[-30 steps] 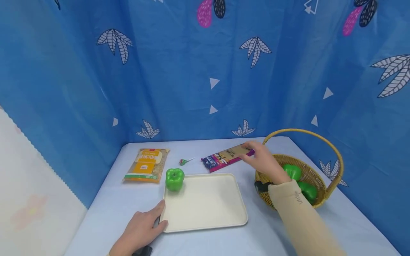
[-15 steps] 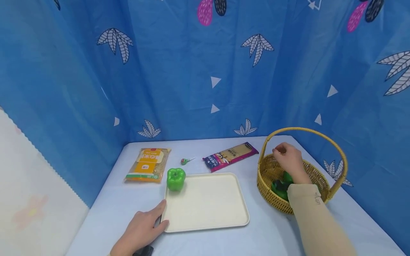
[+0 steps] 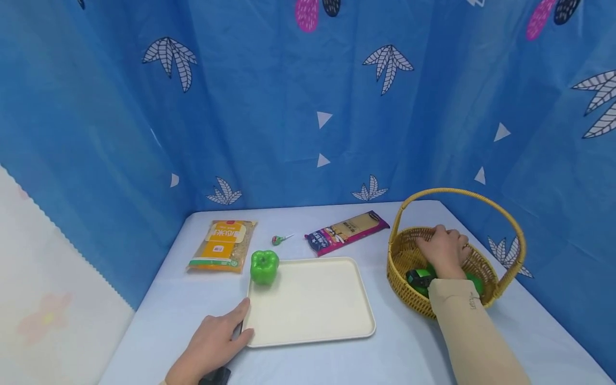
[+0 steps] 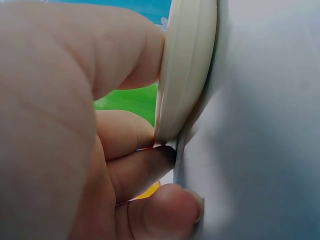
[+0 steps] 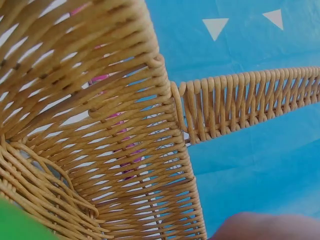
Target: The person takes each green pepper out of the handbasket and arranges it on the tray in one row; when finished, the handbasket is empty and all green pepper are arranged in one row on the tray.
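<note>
My right hand [image 3: 441, 252] reaches into the wicker basket [image 3: 403, 291], its fingers curled over the far rim and its thumb on the inner side. Green bell peppers [image 3: 476, 283] lie in the basket, partly hidden by my wrist. In the right wrist view the woven wall [image 5: 145, 165] fills the left side, and part of a finger [image 5: 270, 228] shows by the rim. My left hand [image 3: 212, 339] rests at the near left corner of the cream tray [image 3: 317, 305], thumb and index fingertip touching its rim [image 4: 187, 60]. A green bell pepper [image 3: 264, 267] stands on the tray's far left corner.
Behind the tray lie a yellow-labelled bag of grain [image 3: 223, 246], a lollipop [image 3: 277, 240] and a purple-and-gold snack packet [image 3: 348, 231]. The basket's tall handle [image 3: 462, 191] arches above my right hand. A blue patterned curtain [image 3: 269, 133] borders the white table.
My right hand has moved right from over the snack packet to the basket, then lowered onto its far rim. My left hand has stayed at the tray.
</note>
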`<state>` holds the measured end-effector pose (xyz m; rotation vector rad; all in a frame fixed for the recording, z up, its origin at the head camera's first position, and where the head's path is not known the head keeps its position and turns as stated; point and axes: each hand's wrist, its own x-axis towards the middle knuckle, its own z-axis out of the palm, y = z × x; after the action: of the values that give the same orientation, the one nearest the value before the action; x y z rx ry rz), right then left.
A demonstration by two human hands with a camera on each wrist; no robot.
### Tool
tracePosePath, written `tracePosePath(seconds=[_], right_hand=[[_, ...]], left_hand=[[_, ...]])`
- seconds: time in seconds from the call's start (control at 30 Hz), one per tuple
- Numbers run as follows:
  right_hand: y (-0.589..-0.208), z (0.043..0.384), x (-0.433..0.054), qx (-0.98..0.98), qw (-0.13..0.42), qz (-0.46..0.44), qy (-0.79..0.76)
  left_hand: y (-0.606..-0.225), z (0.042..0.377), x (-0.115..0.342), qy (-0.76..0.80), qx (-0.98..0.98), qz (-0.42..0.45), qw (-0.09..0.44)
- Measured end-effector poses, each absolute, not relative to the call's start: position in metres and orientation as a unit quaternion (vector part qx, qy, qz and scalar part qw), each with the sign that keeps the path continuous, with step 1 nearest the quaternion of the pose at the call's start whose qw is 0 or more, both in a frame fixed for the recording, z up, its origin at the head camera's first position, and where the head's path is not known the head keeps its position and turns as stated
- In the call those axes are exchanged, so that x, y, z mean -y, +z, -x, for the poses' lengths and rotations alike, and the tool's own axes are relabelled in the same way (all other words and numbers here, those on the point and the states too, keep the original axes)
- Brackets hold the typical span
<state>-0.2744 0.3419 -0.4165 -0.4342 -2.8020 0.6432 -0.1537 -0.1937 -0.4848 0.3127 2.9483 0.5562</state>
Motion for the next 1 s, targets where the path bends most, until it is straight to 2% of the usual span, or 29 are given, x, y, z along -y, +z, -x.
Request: tracePosePath(seconds=[0.13,0.27,0.4,0.67,0.87,1.0], right_hand=[[-0.4153,0.2752,-0.3422,0.958,0.061,0.181,0.215],[-0.4185,0.2777,-0.3428,0.956,0.031,0.198,0.216],[-0.4202,0.2773,-0.3425,0.959,0.027,0.175,0.22],[-0.4201,0.2795,-0.3359,0.961,0.041,0.047,0.27],[-0.4186,0.2801,-0.3337,0.957,0.019,0.055,0.285],[-0.4152,0.2788,-0.3336,0.952,-0.017,0.079,0.294]], left_hand=[[-0.4853,0.1541,0.1935,0.183,-0.976,-0.104,0.059],[-0.4854,0.1536,0.1931,0.18,-0.976,-0.105,0.055],[-0.4852,0.1531,0.1929,0.18,-0.976,-0.105,0.055],[-0.4849,0.1521,0.192,0.18,-0.976,-0.106,0.054],[-0.4848,0.1515,0.1915,0.18,-0.977,-0.104,0.052],[-0.4837,0.1512,0.1911,0.179,-0.977,-0.102,0.053]])
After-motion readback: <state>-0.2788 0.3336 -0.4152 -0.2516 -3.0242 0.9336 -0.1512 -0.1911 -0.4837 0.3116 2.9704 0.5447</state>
